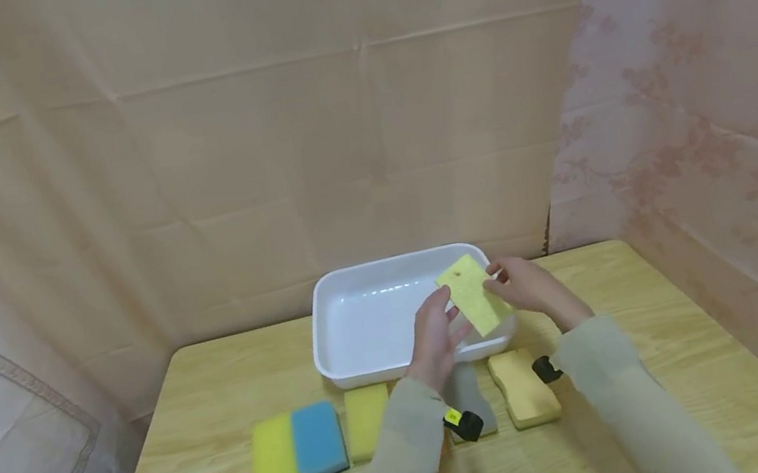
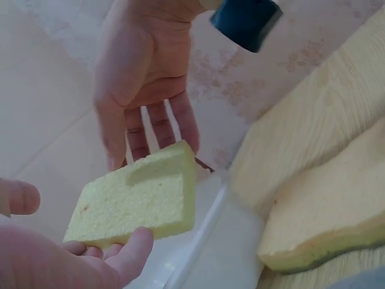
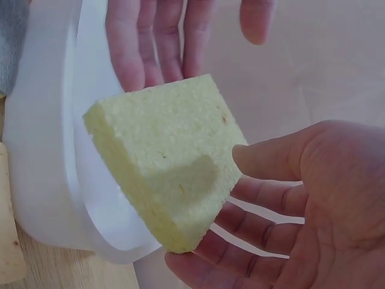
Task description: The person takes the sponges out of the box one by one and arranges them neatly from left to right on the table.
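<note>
A pale yellow rectangular sponge (image 1: 472,296) with a small brown spot is held tilted above the right part of a white basin (image 1: 358,333). My right hand (image 1: 526,285) pinches one edge; in the right wrist view its thumb (image 3: 271,158) lies on the near face with the fingers behind. From the other side, my left hand (image 1: 434,341) touches the sponge's edge with extended fingers (image 3: 165,42), its thumb standing apart from it. A shadow falls across the sponge's face.
In front of the basin lie a yellow sponge (image 1: 273,458), a blue sponge (image 1: 320,441), another yellow sponge (image 1: 368,420), a grey sponge (image 1: 469,394) and a waisted tan sponge (image 1: 525,388). My left forearm partly covers the row. A beige curtain (image 1: 334,151) hangs behind the wooden table (image 1: 195,446).
</note>
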`<state>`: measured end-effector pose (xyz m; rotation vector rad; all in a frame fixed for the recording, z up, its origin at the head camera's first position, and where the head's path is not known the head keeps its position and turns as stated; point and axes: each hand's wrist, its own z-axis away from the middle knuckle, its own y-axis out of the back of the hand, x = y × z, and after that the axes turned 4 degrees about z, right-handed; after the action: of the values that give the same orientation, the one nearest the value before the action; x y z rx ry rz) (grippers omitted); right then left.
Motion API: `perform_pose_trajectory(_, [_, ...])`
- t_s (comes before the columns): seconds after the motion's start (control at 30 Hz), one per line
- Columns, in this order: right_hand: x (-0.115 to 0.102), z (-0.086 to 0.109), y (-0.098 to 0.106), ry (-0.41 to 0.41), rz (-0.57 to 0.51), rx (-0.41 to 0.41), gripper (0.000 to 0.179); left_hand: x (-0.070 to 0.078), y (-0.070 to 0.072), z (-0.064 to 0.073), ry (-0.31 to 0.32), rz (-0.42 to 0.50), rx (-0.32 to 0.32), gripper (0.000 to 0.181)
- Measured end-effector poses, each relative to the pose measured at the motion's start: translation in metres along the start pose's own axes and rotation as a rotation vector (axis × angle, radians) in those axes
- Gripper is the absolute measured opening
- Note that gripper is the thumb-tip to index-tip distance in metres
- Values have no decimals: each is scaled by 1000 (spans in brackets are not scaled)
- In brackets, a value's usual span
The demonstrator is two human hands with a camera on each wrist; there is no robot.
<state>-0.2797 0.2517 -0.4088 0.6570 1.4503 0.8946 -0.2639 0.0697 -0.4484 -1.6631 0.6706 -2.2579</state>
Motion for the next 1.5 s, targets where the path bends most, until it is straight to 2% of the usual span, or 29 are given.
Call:
perform_pose_trajectory(0.1, [1,8,1,2,-17,8,45,-3,-1,4,-21,-26,-7,64])
perform_pose_trajectory(0.33, [4,22,4,1,-32,37,45,-8,-4,14,-68,-171,-28,68])
perform_pose_trajectory(0.57, [1,37,8,37,-57,87,43,-11,-5,23,-83,-201,-19,63])
perform_pose_trajectory(0.8, [-5,45,2,48,-59,85,45,-12,1,31,-94,-242,-26,64])
perform_pose_trajectory(0.97, [-6,45,-1,67,-51,96,44,-13,2,31,-123,-224,-25,63])
perform_pose_trajectory(1.13, [-7,45,-2,74,-56,89,44,-13,4,32,-109,-213,-17,61])
perform_pose_trajectory(1.33, [-6,47,3,79,-58,98,44,-11,2,35,-118,-189,-39,59])
perform_pose_trajectory(1.5, [-3,52,5,60,-62,104,44,-15,-1,37,-112,-171,-53,58])
